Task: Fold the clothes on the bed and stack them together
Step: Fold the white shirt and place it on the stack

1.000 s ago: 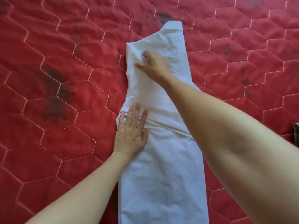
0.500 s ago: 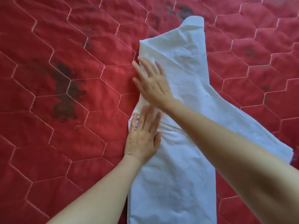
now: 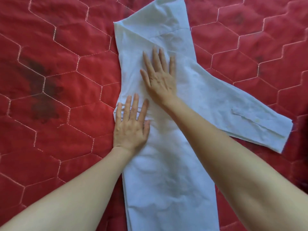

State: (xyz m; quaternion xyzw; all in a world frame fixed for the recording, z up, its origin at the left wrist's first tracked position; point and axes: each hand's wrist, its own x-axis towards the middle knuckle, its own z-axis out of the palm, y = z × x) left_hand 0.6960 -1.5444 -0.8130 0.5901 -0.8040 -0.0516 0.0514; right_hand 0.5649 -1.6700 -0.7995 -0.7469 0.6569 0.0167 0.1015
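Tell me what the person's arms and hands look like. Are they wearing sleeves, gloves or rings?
Both arms are bare right down to the picture's edge, with no sleeves showing. The left hand and the right hand have no gloves, and no rings, watch or bracelet can be seen. The fingernails look short and unpainted.

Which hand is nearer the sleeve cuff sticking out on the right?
Right. The right hand lies flat on the white shirt at the sleeve's base, up-left of the cuff. The left hand presses the shirt's left edge, farther away.

White shirt [image 3: 168, 172] on red quilted bed [image 3: 66, 72]
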